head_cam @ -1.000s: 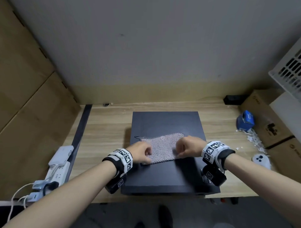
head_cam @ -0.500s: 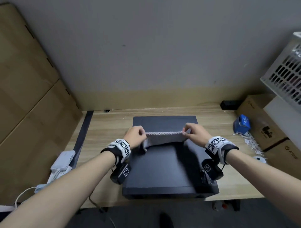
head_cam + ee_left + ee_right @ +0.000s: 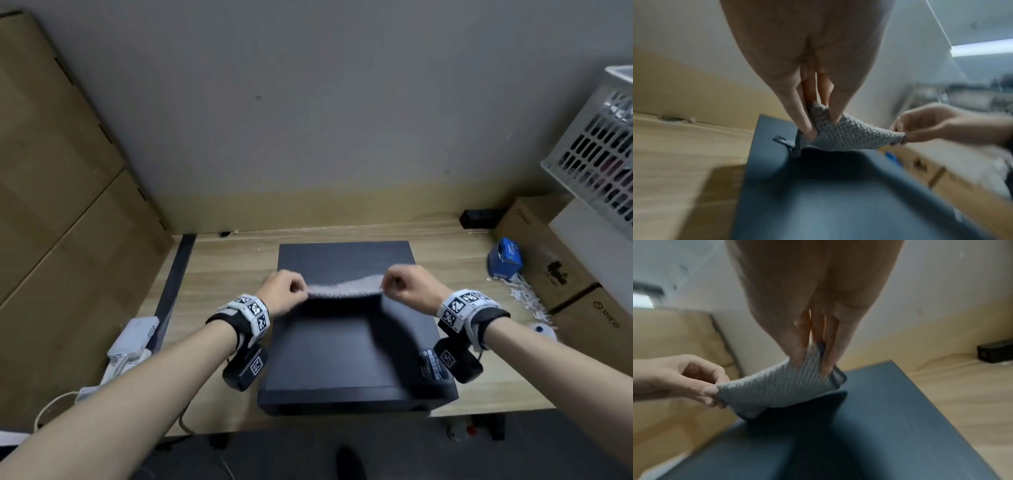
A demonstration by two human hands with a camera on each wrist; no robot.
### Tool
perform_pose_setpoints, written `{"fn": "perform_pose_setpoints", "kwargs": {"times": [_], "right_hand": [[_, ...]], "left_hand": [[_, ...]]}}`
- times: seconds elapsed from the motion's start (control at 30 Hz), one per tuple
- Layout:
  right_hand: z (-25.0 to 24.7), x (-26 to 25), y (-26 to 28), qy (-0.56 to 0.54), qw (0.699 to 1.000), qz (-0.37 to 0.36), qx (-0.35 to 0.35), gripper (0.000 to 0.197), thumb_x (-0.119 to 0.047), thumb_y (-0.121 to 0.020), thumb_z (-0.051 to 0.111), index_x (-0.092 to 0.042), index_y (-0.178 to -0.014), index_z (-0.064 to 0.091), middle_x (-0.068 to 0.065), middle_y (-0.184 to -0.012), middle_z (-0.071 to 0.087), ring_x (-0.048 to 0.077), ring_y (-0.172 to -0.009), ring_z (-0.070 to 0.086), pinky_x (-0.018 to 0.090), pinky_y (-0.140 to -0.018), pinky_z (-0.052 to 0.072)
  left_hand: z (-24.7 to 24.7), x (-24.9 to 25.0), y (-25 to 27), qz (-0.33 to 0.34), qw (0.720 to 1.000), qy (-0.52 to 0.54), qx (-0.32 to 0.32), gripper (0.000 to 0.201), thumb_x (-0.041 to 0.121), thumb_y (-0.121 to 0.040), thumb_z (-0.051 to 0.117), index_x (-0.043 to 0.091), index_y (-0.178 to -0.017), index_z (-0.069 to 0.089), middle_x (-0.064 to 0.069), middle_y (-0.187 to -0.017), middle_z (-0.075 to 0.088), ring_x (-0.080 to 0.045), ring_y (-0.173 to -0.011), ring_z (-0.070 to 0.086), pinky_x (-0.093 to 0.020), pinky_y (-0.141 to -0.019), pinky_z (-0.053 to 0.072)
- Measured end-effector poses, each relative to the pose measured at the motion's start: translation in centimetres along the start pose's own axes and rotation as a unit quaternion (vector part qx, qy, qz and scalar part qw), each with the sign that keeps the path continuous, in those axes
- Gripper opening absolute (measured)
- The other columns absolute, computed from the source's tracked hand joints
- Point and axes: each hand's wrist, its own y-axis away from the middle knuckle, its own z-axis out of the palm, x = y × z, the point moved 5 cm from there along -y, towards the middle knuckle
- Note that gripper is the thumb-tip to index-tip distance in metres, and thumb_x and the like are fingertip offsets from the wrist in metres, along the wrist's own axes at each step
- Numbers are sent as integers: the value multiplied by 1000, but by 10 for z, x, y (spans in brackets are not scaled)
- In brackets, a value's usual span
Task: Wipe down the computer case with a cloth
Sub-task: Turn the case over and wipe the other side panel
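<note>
Both grips pinching: left hand (image 3: 285,291) and right hand (image 3: 409,287) each clamp one end of the grey cloth (image 3: 344,289), stretched between them, raised above the black computer case (image 3: 346,356) lying flat on the desk (image 3: 219,274).

The cloth (image 3: 344,290) is grey with a ribbed weave and a darker hem. The case (image 3: 342,356) is plain black on a pale wood-grain desk (image 3: 219,274).

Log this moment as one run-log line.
left hand: pinches cloth | right hand: pinches cloth | cloth: held above computer case | wiping: not begun
</note>
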Motion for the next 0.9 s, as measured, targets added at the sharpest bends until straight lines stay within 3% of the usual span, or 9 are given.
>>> {"fn": "perform_pose_setpoints", "kwargs": {"times": [0.07, 0.13, 0.2, 0.3, 0.4, 0.47, 0.67, 0.8, 0.9], "right_hand": [[33, 9, 19, 32, 990, 15, -137, 7, -20, -82, 68, -20, -86, 74, -11, -88, 69, 10, -82, 64, 35, -79, 54], [54, 12, 34, 88, 977, 7, -194, 16, -37, -86, 65, -23, -87, 73, -9, -100, 64, 10, -93, 59, 35, -81, 52], [57, 11, 38, 137, 976, 14, -167, 29, -52, -90, 56, -27, -84, 68, -9, -102, 56, 10, -100, 49, 37, -80, 50], [54, 6, 31, 106, 986, 46, -123, 27, -53, -91, 52, -31, -84, 66, -12, -97, 51, 9, -99, 44, 41, -78, 49], [57, 2, 24, 60, 991, 53, -112, 21, -44, -92, 51, -33, -88, 69, -13, -97, 52, 10, -99, 43, 44, -84, 49], [52, 3, 22, 40, 993, 57, -98, 21, -42, -93, 52, -31, -93, 71, -12, -100, 54, 9, -99, 44, 42, -87, 47], [15, 24, 30, -12, 995, 94, -25, 22, -33, -95, 59, -17, -96, 75, 0, -97, 59, 14, -88, 55, 29, -77, 38], [7, 45, 43, -12, 991, 129, -31, 22, -31, -95, 60, -13, -97, 73, 4, -99, 63, 20, -91, 60, 30, -77, 41], [8, 40, 41, -8, 992, 121, -32, 19, -25, -96, 59, -13, -100, 73, 4, -101, 67, 20, -93, 62, 32, -81, 46]], "left_hand": [[32, -8, 12, 12, 995, -52, -82, 5, 19, -79, 70, 16, -77, 74, 0, -81, 73, -15, -81, 67, -26, -77, 51], [55, -15, 20, 7, 991, -61, -121, 15, 26, -78, 69, 14, -72, 74, -1, -78, 73, -13, -76, 65, -28, -75, 51], [61, -24, 19, -32, 995, -27, -92, 26, 36, -78, 67, 14, -66, 73, -1, -69, 71, -10, -64, 60, -29, -70, 50], [54, -33, 12, -93, 992, 85, -8, 22, 31, -76, 72, 11, -66, 74, 0, -63, 70, -8, -57, 57, -28, -65, 51], [35, -10, 7, -47, 994, 63, 82, 6, 13, -75, 68, 13, -74, 73, 3, -74, 71, -11, -69, 60, -24, -69, 48], [29, 21, 3, 27, 993, 34, 106, 21, 3, -76, 61, 17, -89, 70, 5, -84, 69, -13, -77, 61, -23, -76, 47], [72, 105, -9, 154, 987, 32, 31, 34, -4, -80, 52, 15, -105, 65, 2, -98, 65, -11, -88, 58, -23, -85, 44], [110, 108, -12, 93, 978, 163, -90, 39, 3, -83, 59, 26, -114, 64, 7, -113, 67, -14, -80, 63, -30, -82, 54], [90, 83, -21, 29, 965, 254, -66, 35, -7, -83, 61, 18, -106, 66, -3, -103, 71, -17, -77, 65, -33, -69, 59]]}}
